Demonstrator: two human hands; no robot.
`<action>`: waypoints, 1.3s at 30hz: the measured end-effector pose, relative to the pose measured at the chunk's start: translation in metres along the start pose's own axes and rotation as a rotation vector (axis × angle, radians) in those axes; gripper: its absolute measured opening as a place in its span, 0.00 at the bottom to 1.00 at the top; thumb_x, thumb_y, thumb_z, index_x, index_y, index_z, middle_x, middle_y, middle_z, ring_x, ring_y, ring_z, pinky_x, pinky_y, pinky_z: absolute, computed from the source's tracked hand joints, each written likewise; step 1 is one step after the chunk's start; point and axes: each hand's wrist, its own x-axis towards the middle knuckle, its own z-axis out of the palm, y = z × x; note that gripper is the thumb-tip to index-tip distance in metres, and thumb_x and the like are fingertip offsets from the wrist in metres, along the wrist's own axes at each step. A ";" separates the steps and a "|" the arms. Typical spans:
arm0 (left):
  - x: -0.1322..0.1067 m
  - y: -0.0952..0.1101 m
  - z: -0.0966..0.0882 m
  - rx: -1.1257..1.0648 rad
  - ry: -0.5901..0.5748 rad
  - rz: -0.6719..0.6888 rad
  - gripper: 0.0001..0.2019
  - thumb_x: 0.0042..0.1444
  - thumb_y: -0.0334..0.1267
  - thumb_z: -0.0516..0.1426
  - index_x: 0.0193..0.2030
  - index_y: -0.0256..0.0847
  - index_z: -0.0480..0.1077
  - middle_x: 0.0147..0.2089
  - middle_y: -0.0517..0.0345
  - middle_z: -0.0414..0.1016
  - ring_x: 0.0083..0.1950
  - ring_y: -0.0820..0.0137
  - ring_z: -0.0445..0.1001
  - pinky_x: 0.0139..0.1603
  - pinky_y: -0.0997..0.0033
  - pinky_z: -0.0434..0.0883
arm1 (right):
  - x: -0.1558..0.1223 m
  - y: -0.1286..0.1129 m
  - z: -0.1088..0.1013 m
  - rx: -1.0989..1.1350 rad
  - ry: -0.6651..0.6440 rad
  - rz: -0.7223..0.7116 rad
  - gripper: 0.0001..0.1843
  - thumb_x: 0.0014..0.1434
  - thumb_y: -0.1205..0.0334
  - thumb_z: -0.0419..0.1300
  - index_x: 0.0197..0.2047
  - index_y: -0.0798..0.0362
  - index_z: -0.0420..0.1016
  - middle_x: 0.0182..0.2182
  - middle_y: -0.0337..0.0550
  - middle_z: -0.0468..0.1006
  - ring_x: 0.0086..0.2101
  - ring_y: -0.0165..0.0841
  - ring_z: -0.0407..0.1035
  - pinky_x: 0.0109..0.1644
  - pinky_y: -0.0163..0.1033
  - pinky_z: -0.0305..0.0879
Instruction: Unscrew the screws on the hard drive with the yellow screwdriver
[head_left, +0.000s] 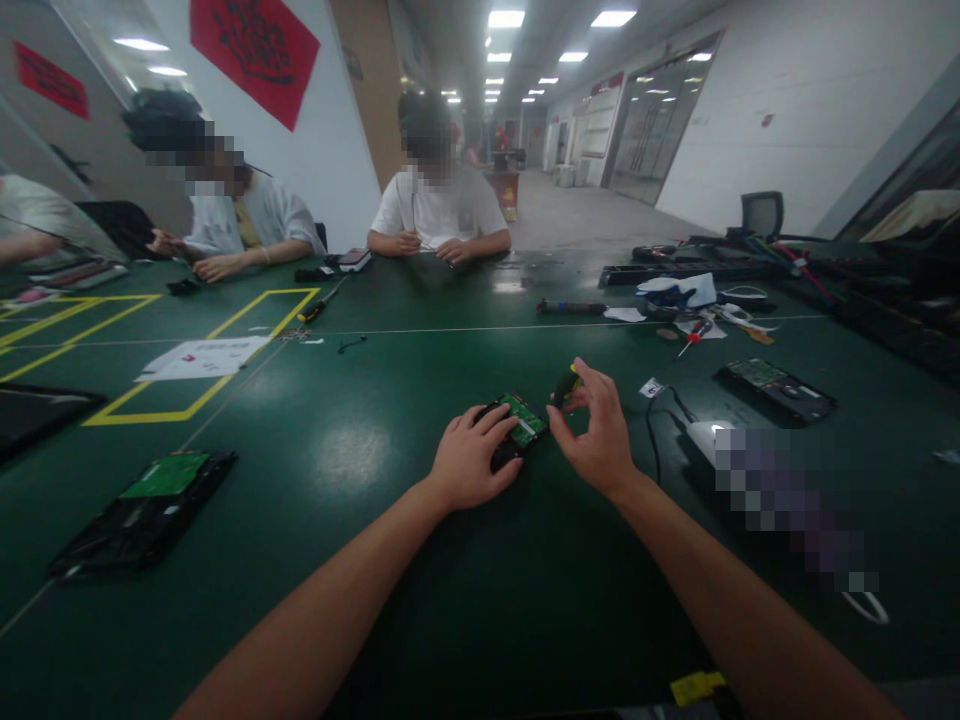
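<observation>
A hard drive with a green circuit board lies on the table in front of me. My left hand grips it from the left, fingers laid over its top and thumb along the near side. Just right of the drive, my right hand pinches the black and yellow handle of a screwdriver between thumb and fingers. I cannot make out the screwdriver's shaft or whether its tip touches the drive.
Another drive lies at right, beyond a blurred-out object with a cable. A black device with a green board sits at left. A red screwdriver lies among scraps. Two co-workers sit across the green table.
</observation>
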 end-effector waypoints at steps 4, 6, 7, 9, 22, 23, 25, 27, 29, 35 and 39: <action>0.000 -0.001 0.000 0.005 0.007 0.007 0.33 0.61 0.55 0.57 0.71 0.49 0.63 0.75 0.55 0.61 0.73 0.45 0.57 0.68 0.39 0.60 | -0.001 0.002 -0.001 -0.041 0.011 0.005 0.43 0.63 0.65 0.65 0.74 0.38 0.49 0.59 0.50 0.66 0.42 0.38 0.72 0.43 0.50 0.81; 0.000 -0.001 0.000 0.004 0.004 0.008 0.33 0.61 0.56 0.57 0.71 0.49 0.63 0.75 0.55 0.62 0.73 0.45 0.57 0.68 0.39 0.60 | -0.001 0.002 -0.001 -0.031 0.007 0.006 0.44 0.63 0.65 0.64 0.75 0.39 0.48 0.60 0.51 0.65 0.43 0.38 0.73 0.45 0.51 0.81; 0.000 -0.001 0.000 0.004 0.002 0.007 0.33 0.61 0.56 0.57 0.71 0.49 0.63 0.75 0.55 0.62 0.73 0.45 0.57 0.68 0.39 0.61 | -0.001 0.002 -0.001 -0.019 0.001 0.004 0.44 0.63 0.66 0.64 0.75 0.39 0.48 0.60 0.52 0.65 0.44 0.39 0.73 0.46 0.51 0.80; 0.000 0.000 0.000 0.004 -0.001 0.007 0.33 0.61 0.55 0.57 0.71 0.49 0.63 0.75 0.55 0.61 0.73 0.45 0.57 0.68 0.39 0.61 | -0.001 0.001 -0.001 0.013 -0.017 -0.003 0.43 0.64 0.67 0.62 0.75 0.40 0.46 0.62 0.53 0.64 0.47 0.40 0.73 0.49 0.51 0.80; 0.000 0.002 -0.003 0.000 0.000 0.008 0.33 0.61 0.55 0.57 0.71 0.49 0.63 0.75 0.55 0.61 0.73 0.45 0.57 0.68 0.39 0.61 | 0.000 0.000 -0.003 -0.026 0.000 -0.007 0.42 0.62 0.67 0.63 0.74 0.40 0.50 0.58 0.51 0.65 0.45 0.39 0.72 0.45 0.49 0.80; 0.000 0.002 -0.003 0.002 -0.002 0.006 0.33 0.61 0.55 0.57 0.71 0.49 0.63 0.75 0.55 0.61 0.73 0.45 0.57 0.68 0.39 0.61 | 0.000 0.000 -0.002 -0.022 -0.004 -0.005 0.42 0.62 0.68 0.62 0.74 0.40 0.49 0.59 0.51 0.65 0.45 0.39 0.72 0.46 0.50 0.80; 0.000 0.002 -0.003 0.006 -0.001 0.005 0.32 0.61 0.55 0.57 0.70 0.49 0.64 0.75 0.55 0.61 0.73 0.46 0.57 0.68 0.40 0.61 | -0.001 0.000 -0.002 -0.017 -0.007 -0.006 0.43 0.63 0.68 0.62 0.75 0.40 0.49 0.59 0.51 0.65 0.45 0.39 0.72 0.47 0.50 0.80; 0.000 0.002 -0.004 0.008 0.000 0.005 0.32 0.61 0.55 0.57 0.70 0.49 0.64 0.75 0.56 0.61 0.73 0.46 0.57 0.68 0.41 0.61 | -0.001 0.001 -0.001 -0.015 -0.003 -0.005 0.42 0.63 0.68 0.62 0.75 0.40 0.49 0.59 0.51 0.64 0.45 0.38 0.72 0.47 0.49 0.80; 0.000 0.003 -0.004 0.007 0.001 0.005 0.32 0.61 0.55 0.57 0.70 0.49 0.64 0.75 0.56 0.61 0.73 0.46 0.57 0.68 0.42 0.60 | -0.002 0.002 -0.001 -0.012 0.005 0.004 0.43 0.62 0.67 0.62 0.75 0.40 0.48 0.59 0.51 0.64 0.44 0.37 0.72 0.46 0.49 0.80; -0.001 0.003 -0.003 0.001 0.003 0.003 0.32 0.61 0.55 0.57 0.70 0.50 0.64 0.75 0.56 0.61 0.73 0.46 0.57 0.68 0.40 0.60 | -0.002 0.002 0.000 0.001 0.009 0.030 0.43 0.63 0.66 0.63 0.75 0.40 0.48 0.59 0.51 0.64 0.40 0.35 0.72 0.45 0.48 0.80; -0.001 0.002 -0.002 -0.004 0.002 -0.005 0.32 0.61 0.54 0.58 0.71 0.50 0.64 0.75 0.56 0.61 0.73 0.46 0.56 0.68 0.39 0.60 | -0.002 0.002 0.000 0.003 0.006 0.020 0.42 0.63 0.66 0.63 0.74 0.39 0.49 0.59 0.50 0.64 0.42 0.35 0.72 0.44 0.47 0.80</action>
